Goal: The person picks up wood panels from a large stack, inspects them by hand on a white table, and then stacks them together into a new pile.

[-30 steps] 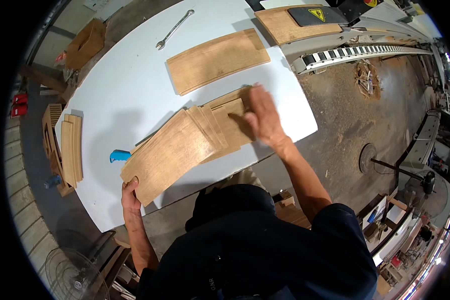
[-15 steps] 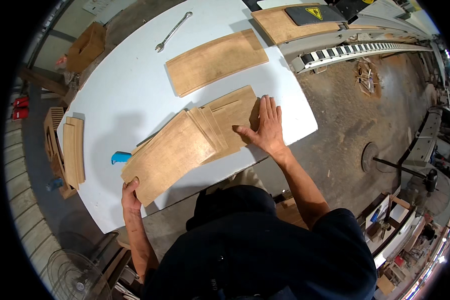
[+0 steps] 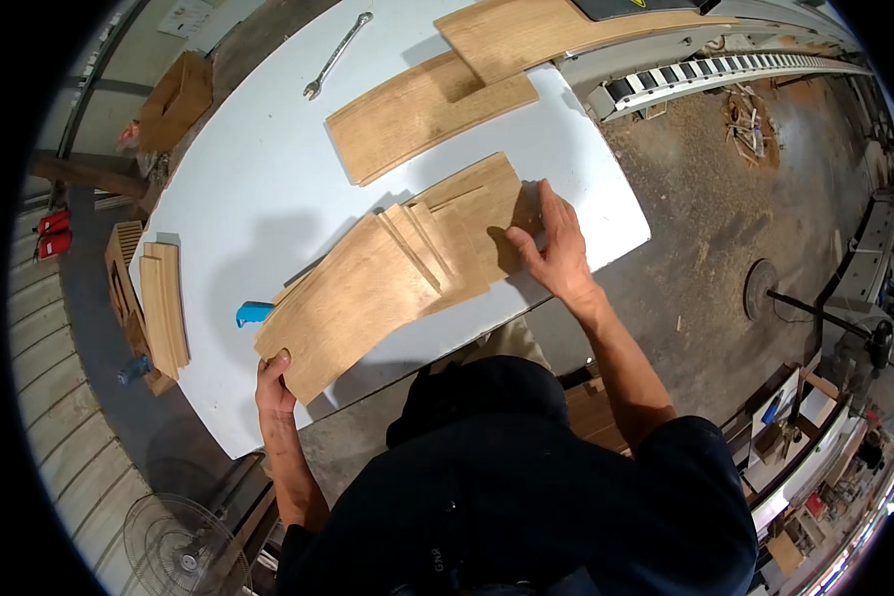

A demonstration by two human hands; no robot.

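Observation:
A fanned stack of thin wooden planks (image 3: 353, 298) lies slantwise on the white table near its front edge. My left hand (image 3: 274, 382) grips the stack's lower left end, thumb on top and fingers hidden beneath. Beside the stack's far right end is my right hand (image 3: 560, 248), its fingers stretched and its thumb apart, holding nothing. Whether it still touches the planks I cannot tell. A blue-handled tool (image 3: 254, 313) sticks out from the stack's left side, its other end hidden. Another wooden plank or short pile (image 3: 397, 124) lies beyond.
A longer board (image 3: 512, 40) reaches from the machine at the upper right over the far planks. A wrench (image 3: 338, 57) lies at the back of the white table (image 3: 238, 219). Narrow wood strips (image 3: 164, 308) sit at its left edge. A roller conveyor (image 3: 705, 77) runs off right.
My right hand has shifted right, its fingers coming off the planks' end. The board at the machine has slid left, now overlapping the far planks. My left hand keeps its hold.

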